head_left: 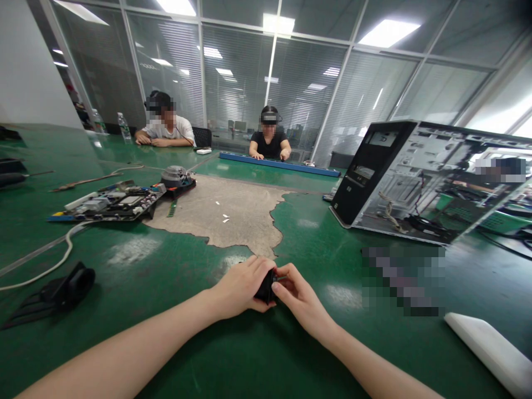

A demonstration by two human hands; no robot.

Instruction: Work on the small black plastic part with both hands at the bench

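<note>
A small black object (265,288) is between my hands, just above the green table (199,343) near the middle. My left hand (244,285) wraps round its left side and top, fingers closed on it. My right hand (300,296) meets its right side, thumb and index finger pinched at its edge. What the pinch holds is too small to make out, and much of the black object is hidden by my fingers.
A circuit board (118,202) and a fan (178,178) stand at the left, with a black strap-like item (54,296) nearer. An open computer case (374,177) stands right, a white block (490,346) near right. Two people sit across the table behind a blue bar (278,164).
</note>
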